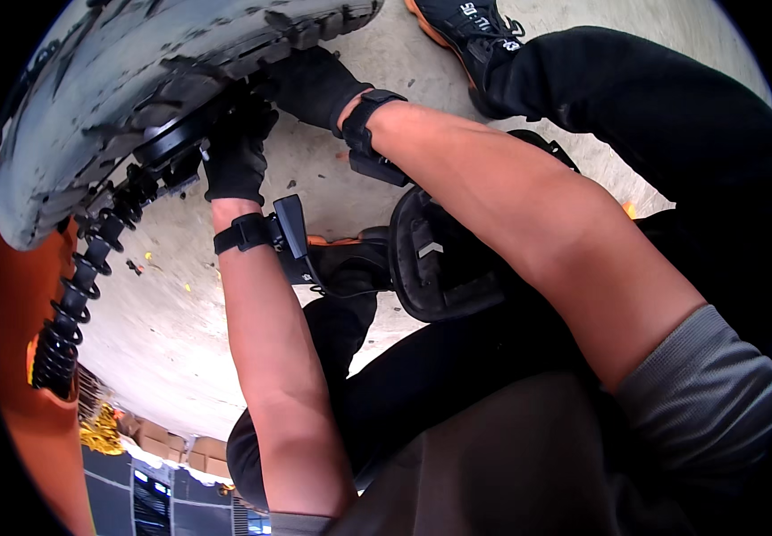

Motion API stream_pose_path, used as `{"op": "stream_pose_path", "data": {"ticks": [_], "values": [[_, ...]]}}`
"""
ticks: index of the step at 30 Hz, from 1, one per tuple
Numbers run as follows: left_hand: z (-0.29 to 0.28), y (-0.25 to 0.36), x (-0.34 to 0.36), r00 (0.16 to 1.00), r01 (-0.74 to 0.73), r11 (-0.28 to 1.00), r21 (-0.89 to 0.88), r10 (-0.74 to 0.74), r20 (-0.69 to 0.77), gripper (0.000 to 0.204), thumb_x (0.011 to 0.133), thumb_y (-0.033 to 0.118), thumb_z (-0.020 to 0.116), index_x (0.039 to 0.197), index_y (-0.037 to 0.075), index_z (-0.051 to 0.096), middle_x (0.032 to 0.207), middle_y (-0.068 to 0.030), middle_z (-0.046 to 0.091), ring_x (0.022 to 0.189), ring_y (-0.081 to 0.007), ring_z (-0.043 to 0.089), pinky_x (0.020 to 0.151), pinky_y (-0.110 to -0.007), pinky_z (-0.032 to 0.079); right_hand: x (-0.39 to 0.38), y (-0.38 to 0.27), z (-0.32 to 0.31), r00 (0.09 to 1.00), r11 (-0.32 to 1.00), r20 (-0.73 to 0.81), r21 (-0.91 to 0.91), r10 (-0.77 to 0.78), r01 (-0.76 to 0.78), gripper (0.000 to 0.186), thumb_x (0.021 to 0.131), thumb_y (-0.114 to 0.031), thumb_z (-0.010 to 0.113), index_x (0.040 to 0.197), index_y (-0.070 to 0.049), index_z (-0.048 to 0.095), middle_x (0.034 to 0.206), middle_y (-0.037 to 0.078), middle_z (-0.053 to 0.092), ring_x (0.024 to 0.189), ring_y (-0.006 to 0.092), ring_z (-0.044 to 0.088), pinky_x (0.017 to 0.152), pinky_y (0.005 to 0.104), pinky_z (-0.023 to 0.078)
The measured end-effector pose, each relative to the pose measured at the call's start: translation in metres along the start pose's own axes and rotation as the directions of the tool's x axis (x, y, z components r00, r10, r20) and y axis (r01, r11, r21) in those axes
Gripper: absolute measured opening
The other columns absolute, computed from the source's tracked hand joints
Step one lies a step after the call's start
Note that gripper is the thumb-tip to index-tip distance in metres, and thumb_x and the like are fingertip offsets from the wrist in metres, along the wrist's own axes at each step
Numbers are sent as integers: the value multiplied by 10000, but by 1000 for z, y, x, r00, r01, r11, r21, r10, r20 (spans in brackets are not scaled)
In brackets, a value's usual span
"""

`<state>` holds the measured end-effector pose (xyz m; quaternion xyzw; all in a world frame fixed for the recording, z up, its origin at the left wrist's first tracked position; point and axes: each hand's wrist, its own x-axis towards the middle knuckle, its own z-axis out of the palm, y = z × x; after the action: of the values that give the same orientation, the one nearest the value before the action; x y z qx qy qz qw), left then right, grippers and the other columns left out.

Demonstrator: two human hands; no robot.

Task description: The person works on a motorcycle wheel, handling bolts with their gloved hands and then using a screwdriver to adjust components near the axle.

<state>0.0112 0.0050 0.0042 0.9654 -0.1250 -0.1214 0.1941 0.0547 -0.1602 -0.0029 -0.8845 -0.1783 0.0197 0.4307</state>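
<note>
My left hand (236, 165) wears a black glove and reaches up to the dark hub parts (176, 134) beside a large wheel. Its fingers look curled against those parts, but what they hold is lost in shadow. My right hand (319, 89), also gloved in black, comes in under the edge of the grey, dirty tyre (109, 98). The tyre and the dark parts hide the fingers of that hand. Close to the left hand, a black shock absorber with a coil spring (87, 277) slants down from the hub to an orange body (24, 304).
A black padded piece (431, 259) lies below my forearms, near my legs. Another person's dark trouser leg (600, 89) and black shoe (475, 45) may be mine or theirs; I cannot tell. Cardboard boxes (158, 439) and a yellow heap (100, 429) lie at the lower left on the concrete floor (163, 313).
</note>
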Motion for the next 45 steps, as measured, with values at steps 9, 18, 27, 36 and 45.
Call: {"op": "stream_pose_path", "data": {"ticks": [9, 18, 27, 36, 45], "values": [[2, 3, 3, 989, -62, 962, 266, 95, -113, 287, 816, 234, 489, 1032, 72, 586, 1075, -118, 572, 1019, -276, 515, 865, -348, 404, 0, -1, 1, 1000, 1000, 26, 22, 17, -18, 237, 789, -247, 524, 989, -129, 571, 907, 102, 595, 822, 279, 577, 718, 391, 459], [16, -12, -7, 882, 359, 629, -690, -470, 31, 257, 787, 90, 472, 1016, 60, 585, 976, -117, 594, 868, -279, 559, 741, -332, 442, -4, -1, 3, 997, 997, 8, 9, 74, -74, 243, 785, -233, 524, 1002, -132, 565, 931, 91, 593, 881, 264, 566, 761, 376, 453], [2, 1, 6, 949, 275, 625, -730, -297, 103, 239, 818, 90, 475, 1026, -2, 548, 935, -105, 598, 731, -173, 563, 618, -258, 458, -7, 3, 0, 997, 998, -46, 0, 61, -61, 231, 778, -218, 527, 984, -124, 574, 901, 113, 602, 825, 274, 583, 724, 385, 467], [3, -4, 1, 898, 231, 118, -966, -408, 165, 166, 869, 100, 455, 975, -8, 525, 905, -150, 594, 688, -181, 557, 550, -255, 447, 0, -3, 2, 1000, 999, 7, -42, 28, -28, 240, 774, -203, 512, 979, -102, 587, 926, 120, 604, 851, 274, 580, 739, 373, 461], [12, -25, 10, 972, 135, 658, -741, -232, -29, 309, 793, 29, 475, 1101, 20, 503, 993, -131, 583, 812, -234, 568, 678, -284, 457, -6, 0, 1, 999, 1000, -42, -10, 25, -26, 238, 776, -230, 544, 972, -102, 582, 917, 109, 603, 836, 273, 581, 742, 374, 462]]}}
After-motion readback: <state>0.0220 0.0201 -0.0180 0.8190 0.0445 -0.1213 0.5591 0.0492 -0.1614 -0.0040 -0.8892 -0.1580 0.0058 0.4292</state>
